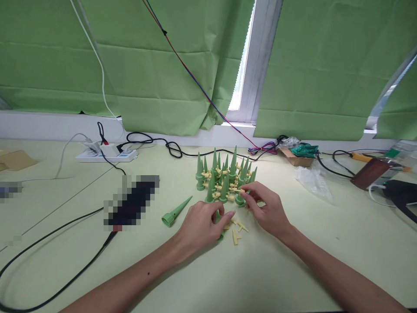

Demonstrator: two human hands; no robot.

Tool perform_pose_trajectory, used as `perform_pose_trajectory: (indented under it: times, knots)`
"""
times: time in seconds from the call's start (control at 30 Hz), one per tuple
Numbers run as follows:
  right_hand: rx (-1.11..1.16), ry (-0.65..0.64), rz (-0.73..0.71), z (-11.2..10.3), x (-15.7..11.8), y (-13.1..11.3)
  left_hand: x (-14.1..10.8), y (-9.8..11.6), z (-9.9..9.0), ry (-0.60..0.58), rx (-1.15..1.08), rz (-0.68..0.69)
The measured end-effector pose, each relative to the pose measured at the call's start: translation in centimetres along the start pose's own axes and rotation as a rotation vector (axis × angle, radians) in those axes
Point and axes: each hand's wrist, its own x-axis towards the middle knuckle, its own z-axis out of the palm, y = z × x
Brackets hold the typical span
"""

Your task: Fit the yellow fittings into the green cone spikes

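Note:
Curled beside the loose pieces, my left hand (200,221) is closed around a green cone (220,237), mostly hidden by the fingers and thumb. Fingertips of my right hand (265,211) pinch a small yellow T-shaped piece (239,190) at the near right side of a cluster of green cones. Several cones (225,188) there stand upright, points up, with yellow T-shaped pieces among them. One loose green cone (176,212) lies on its side left of my left hand. Between my hands, a few yellow T-shaped pieces (235,237) lie on the table.
A blurred dark device (132,202) with a black cable lies at left. Behind it sits a white power strip (107,153). A small cardboard box (297,157), a clear plastic bag (314,182) and a reddish-brown object (371,174) are at right. Green curtains (156,65) hang behind the table.

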Motion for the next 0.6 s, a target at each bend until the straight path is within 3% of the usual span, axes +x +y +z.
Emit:
perform_pose_trajectory:
  times: [0.3,0.6]
  knots:
    - [-0.004,0.009,0.000,0.05,0.00,-0.28,-0.22,0.26,-0.20,-0.145,0.055,-0.070]
    - [0.000,0.030,-0.025,0.19,-0.09,-0.22,-0.43,0.55,-0.47,-0.179,0.058,-0.118]
